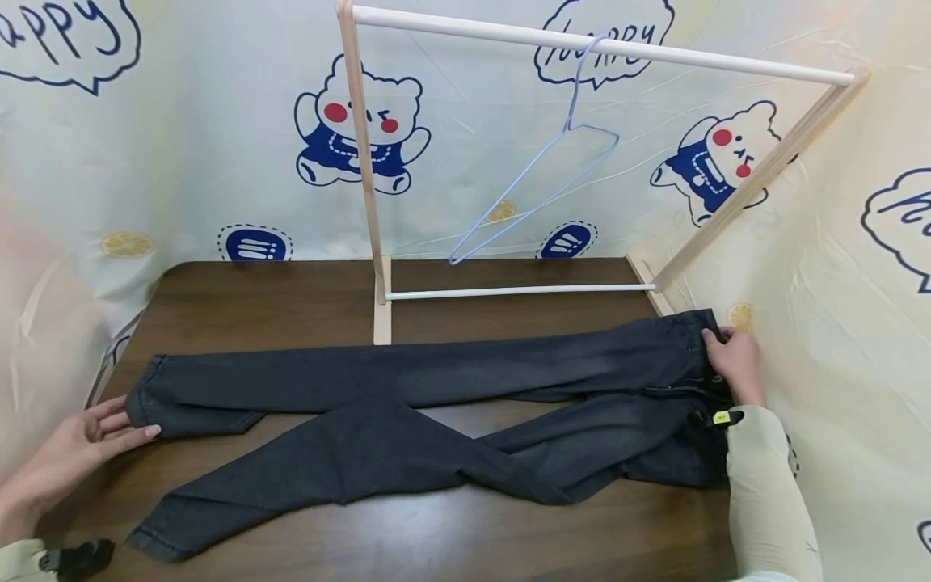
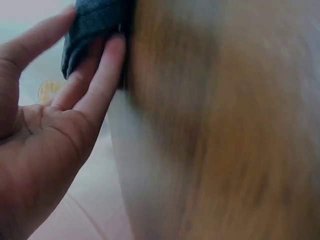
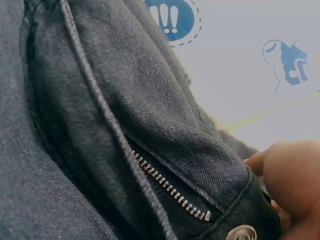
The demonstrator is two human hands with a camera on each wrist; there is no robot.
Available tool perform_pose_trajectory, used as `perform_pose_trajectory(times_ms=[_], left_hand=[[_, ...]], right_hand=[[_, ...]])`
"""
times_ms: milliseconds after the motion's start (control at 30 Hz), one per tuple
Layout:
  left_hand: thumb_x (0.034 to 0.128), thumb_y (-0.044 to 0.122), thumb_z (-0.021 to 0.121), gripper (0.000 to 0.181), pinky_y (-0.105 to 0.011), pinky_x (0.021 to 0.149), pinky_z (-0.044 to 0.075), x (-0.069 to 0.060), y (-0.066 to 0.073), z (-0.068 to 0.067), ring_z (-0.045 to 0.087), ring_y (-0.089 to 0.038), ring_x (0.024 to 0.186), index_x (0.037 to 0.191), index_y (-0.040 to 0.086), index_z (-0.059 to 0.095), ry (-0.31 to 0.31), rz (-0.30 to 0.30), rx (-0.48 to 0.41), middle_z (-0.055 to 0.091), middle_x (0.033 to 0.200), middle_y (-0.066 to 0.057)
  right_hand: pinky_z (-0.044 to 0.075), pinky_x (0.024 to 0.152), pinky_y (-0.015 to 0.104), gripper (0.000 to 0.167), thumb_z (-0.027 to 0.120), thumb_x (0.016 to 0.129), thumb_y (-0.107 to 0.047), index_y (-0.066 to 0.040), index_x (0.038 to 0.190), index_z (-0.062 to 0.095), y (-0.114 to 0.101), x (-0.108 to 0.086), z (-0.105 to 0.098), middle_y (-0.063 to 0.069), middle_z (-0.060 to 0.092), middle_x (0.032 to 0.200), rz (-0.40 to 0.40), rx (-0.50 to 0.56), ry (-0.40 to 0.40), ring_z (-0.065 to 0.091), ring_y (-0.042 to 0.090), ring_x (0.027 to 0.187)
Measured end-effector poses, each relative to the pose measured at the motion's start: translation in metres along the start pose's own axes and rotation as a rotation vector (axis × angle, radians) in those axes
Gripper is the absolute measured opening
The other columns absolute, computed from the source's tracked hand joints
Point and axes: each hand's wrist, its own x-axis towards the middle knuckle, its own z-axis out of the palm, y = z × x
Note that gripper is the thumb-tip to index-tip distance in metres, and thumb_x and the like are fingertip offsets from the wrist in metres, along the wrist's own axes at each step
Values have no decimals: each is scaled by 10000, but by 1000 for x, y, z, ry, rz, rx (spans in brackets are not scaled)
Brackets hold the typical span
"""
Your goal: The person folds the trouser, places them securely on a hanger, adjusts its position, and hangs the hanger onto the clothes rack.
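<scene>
Currently, dark trousers (image 1: pixel 378 440) are being pinched by left fingers (image 1: pixel 131 439) at their nine o'clock, right fingers (image 1: pixel 716 347) at three.

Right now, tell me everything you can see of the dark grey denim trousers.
The dark grey trousers, denim by their look, lie spread across the brown wood-look table. The far leg is fairly straight; the near leg is creased and angled towards the viewer. The waistband shows a round metal button near metal zip teeth. The left hand holds the far leg's hem; the right hand grips the waistband.
</scene>
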Motion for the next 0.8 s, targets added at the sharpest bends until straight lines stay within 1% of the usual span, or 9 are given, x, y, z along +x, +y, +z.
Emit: perform_pose_trajectory(times_ms=[100,167,233,367,467,567,633,700,800], left_hand=[[1069,380,520,938,-114,955,461,-3,2,1,427,-516,1356,1507,-209,-64,38,37,-32,116,1486,-539],[1077,350,505,889,-15,739,416,-4,5,0,671,-222,1157,1493,-243,-10,89,56,-50,182,1434,-573],[1079,358,491,883,-25,657,410,-5,11,-3,642,50,967,1490,-243,-7,156,49,-60,215,1398,-591],[1068,269,527,508,-75,584,462,-5,21,-7,504,210,724,1448,-61,462,329,121,-223,730,1078,-165],[1053,185,561,136,-118,551,479,-4,26,-10,596,101,658,1113,286,630,443,235,-287,646,782,268],[1057,187,549,252,-129,511,441,-2,30,-14,573,86,618,999,433,548,513,279,-220,608,768,339],[1057,200,545,162,-109,517,427,1,30,-17,540,145,641,1073,352,597,535,258,-149,557,792,393],[1067,220,521,187,-103,525,411,5,29,-21,479,193,666,1204,155,630,512,216,-62,611,812,305],[1086,234,459,537,-137,555,450,11,28,-26,453,202,698,1382,-213,427,380,148,62,726,965,-185]], right_hand=[[438,773,411,498,526,1030,-259,205,1194,602,1,1,0,419,602,1163,16,-21,-40,577,510,1059],[430,774,392,483,540,1026,-249,201,1191,603,1,1,0,413,606,1156,16,-19,-37,576,502,1058],[422,777,377,461,551,1024,-234,191,1192,609,0,2,-1,405,612,1148,6,-8,-16,575,495,1058],[407,781,353,422,552,1027,-214,169,1189,625,-4,4,-4,388,626,1143,-18,22,65,578,479,1067],[413,825,413,394,525,1036,-188,167,1176,622,-7,6,-8,382,619,1148,-16,58,140,569,474,1091],[415,937,518,373,497,1041,-148,182,1177,604,-8,8,-11,383,604,1187,-15,100,221,551,497,1156],[395,1004,570,363,490,1041,-128,191,1177,597,-8,10,-11,385,597,1208,-18,121,261,536,518,1190],[379,1032,598,377,477,1048,-136,199,1186,582,-7,12,-9,400,581,1217,-17,115,260,518,540,1205],[383,1027,612,399,458,1057,-152,207,1191,566,-7,16,-4,422,571,1196,-17,84,190,516,553,1186]])
